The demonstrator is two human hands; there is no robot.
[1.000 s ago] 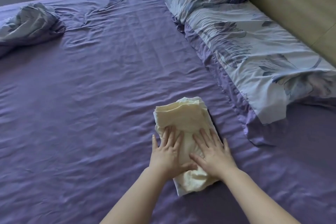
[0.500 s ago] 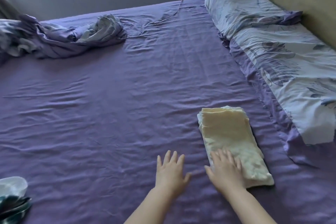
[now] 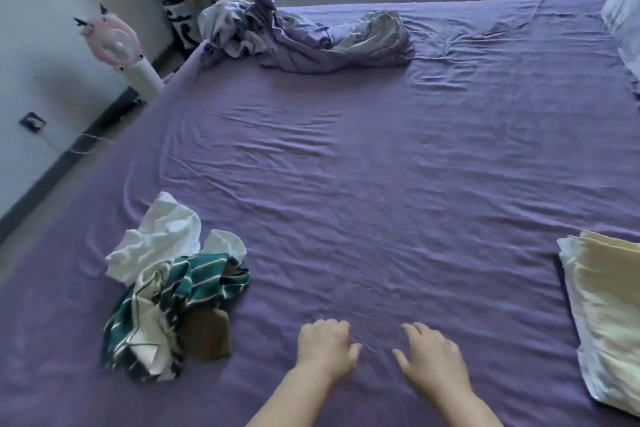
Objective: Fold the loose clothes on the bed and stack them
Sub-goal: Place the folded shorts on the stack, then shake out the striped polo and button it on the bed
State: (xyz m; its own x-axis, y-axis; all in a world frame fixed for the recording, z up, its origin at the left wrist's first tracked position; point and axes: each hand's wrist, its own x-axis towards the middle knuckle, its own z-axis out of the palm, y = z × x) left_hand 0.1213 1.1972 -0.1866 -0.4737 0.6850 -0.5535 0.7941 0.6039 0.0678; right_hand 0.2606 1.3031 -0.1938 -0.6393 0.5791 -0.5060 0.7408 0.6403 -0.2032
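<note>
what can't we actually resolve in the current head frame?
- Folded cream stack: head view, right edge cuts it off; full extent and what lies under it unknown.
- Loose pile: white garment, green striped garment and brown piece overlap; item count and types unclear.
- Crumpled bedding at far edge: blurred, possibly hiding clothes.
- Left hand, right hand: empty; contact with the sheet uncertain.

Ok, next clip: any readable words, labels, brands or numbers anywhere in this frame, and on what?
None can be read.
Dark bag by the curtain: white marks, too blurred to tell whether they are letters.
Striped garment, cream folded garment, pink fan: no text visible.
</note>
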